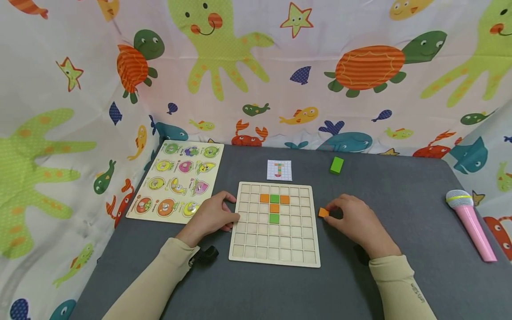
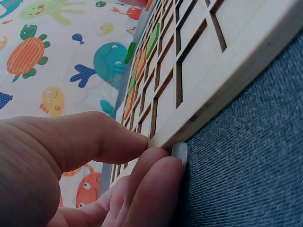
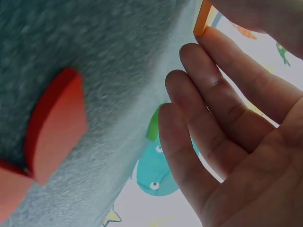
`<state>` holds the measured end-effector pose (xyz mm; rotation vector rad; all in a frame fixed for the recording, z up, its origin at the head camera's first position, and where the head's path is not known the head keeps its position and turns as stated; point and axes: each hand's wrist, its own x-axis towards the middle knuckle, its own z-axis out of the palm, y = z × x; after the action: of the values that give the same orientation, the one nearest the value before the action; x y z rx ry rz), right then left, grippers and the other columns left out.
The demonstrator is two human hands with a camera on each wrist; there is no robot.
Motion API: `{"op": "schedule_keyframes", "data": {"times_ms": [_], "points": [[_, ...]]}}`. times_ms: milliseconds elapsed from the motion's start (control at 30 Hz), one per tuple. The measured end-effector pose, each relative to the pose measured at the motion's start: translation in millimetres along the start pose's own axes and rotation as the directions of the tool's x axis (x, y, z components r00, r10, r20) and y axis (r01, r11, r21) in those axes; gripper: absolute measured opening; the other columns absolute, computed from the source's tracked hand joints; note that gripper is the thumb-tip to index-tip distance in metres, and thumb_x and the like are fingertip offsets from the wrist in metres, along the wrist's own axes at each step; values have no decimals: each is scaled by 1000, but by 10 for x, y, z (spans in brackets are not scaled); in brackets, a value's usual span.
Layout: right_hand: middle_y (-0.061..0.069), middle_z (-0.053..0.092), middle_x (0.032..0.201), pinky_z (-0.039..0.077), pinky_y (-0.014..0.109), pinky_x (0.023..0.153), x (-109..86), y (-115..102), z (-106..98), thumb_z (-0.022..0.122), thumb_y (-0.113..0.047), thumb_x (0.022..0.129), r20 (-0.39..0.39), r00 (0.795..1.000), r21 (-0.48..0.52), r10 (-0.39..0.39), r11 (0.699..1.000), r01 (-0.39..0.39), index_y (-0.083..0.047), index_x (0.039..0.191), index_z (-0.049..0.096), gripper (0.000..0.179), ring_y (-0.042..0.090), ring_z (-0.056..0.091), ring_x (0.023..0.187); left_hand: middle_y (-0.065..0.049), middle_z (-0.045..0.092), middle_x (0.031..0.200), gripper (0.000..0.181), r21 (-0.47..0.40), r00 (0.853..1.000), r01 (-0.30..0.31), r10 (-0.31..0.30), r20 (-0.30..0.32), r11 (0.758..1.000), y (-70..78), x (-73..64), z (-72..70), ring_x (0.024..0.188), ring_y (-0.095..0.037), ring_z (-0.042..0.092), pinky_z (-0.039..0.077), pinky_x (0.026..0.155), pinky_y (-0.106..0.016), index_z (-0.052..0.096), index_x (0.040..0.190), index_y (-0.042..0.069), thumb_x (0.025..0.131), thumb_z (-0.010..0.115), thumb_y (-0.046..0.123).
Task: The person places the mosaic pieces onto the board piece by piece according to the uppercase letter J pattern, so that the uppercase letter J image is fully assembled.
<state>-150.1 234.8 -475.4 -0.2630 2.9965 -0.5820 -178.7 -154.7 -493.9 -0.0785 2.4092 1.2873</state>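
Observation:
A wooden grid board (image 1: 274, 255) lies on the table, with several orange and green square tiles (image 1: 274, 208) in a T-like arrangement. At its left edge, my left hand (image 1: 212, 215) pinches the rim; the left wrist view shows the thumb and a finger (image 2: 158, 177) on the board's edge (image 2: 189, 123). To the right of the board, my right hand (image 1: 358, 222) pinches an orange square tile (image 1: 323, 213) between thumb and index finger. The same tile (image 3: 202, 19) shows at the top of the right wrist view, the other fingers extended.
Beyond the board lies a pattern card (image 1: 279, 170), with stacked green tiles (image 1: 337, 165) to its right. A fruit puzzle board (image 1: 218, 164) is at left, a pink toy microphone (image 1: 476, 231) at right. Red curved pieces (image 3: 61, 125) lie on the table in the right wrist view.

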Motion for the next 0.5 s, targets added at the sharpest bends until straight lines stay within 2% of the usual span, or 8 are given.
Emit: {"op": "schedule_keyframes", "data": {"times_ms": [233,500], "points": [[7,74,107,62,53,91,-9,-186,18,86,-25,91,-10,999,12,-50,999,50,-11,106,82,21,27,68,99,-10,72,87,46,3,1000,8,-8,-4,1000,7,-1,-5,66,-21,75,66,62,-33,62,129,12,89,84,16],[1,73,104,61,44,86,4,-493,146,86,-23,90,16,991,25,-132,991,131,-15,102,81,16,20,65,95,-10,72,87,47,-1,1000,10,-10,9,1000,27,-3,-1,66,-21,75,66,63,-32,62,130,13,89,84,16]]}}
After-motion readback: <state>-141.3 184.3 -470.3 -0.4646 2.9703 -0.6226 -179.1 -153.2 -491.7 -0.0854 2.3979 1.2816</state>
